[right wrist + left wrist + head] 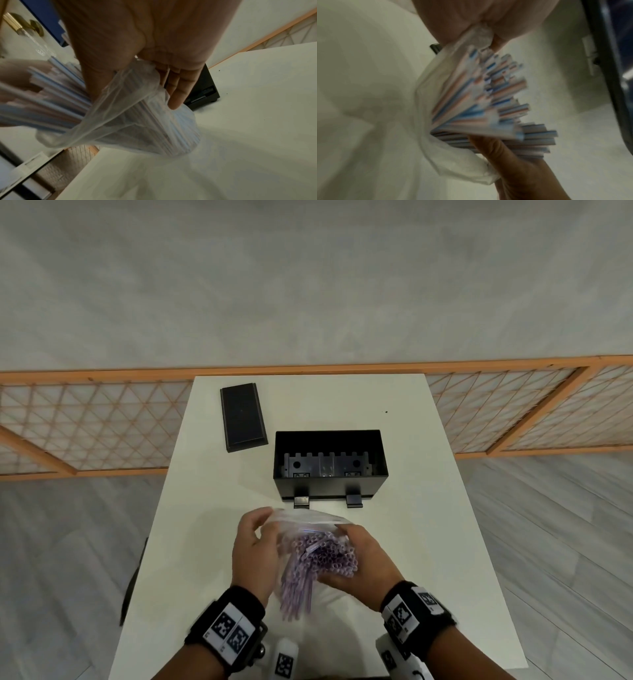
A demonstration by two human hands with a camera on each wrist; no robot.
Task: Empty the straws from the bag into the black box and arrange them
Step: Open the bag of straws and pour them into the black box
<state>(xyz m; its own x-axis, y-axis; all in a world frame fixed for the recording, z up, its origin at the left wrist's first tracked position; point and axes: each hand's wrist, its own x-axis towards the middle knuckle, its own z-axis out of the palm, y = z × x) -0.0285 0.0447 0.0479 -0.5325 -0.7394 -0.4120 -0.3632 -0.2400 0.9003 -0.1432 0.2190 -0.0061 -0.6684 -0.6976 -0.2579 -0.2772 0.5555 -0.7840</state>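
A clear plastic bag (301,520) full of red-, white- and blue-striped straws (329,553) is held just above the white table, its open mouth facing up at me. My left hand (260,529) pinches the bag's rim at the left; the pinch shows in the left wrist view (481,32) above the fanned straws (479,101). My right hand (356,553) grips the bag and straw bundle from the right, thumb and fingers (178,88) around the plastic (137,115). The open black box (330,467) stands right behind the bag, with only its ribbed insert showing inside.
The box's black lid (242,417) lies at the table's back left. The white table (428,542) has bare surface on both sides of the hands. An orange lattice screen (85,422) stands behind the table, and a dark object (132,580) sits at its left edge.
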